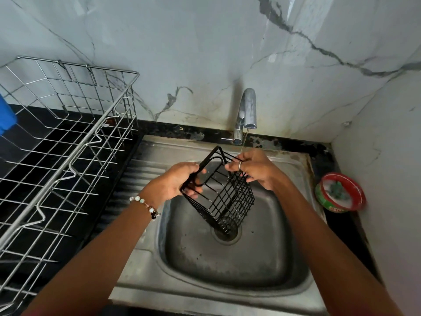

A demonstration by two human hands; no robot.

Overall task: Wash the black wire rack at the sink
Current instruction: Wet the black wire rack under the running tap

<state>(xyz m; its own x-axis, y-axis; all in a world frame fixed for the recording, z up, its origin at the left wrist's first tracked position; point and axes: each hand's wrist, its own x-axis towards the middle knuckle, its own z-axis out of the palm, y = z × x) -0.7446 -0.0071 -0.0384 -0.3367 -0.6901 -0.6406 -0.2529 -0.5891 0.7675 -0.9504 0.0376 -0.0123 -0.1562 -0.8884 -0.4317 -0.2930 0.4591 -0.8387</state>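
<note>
Black wire rack [222, 192] is held tilted over the steel sink [250, 290], its lower end hanging above the drain [227, 236] — a position that likely lets runoff fall straight into the basin. Left hand [175, 184] grips the frame edge, fingers curled round the outer wire. Right hand [255, 168] pinches the upper wires just under the tap [247, 110], where a thin stream runs — presumably so water reaches the mesh while both hands steady and turn it. A steel dish drainer [68, 144] stands on the left counter, near enough to receive the rack. A red-rimmed tub [340, 192] sits on the right.
</note>
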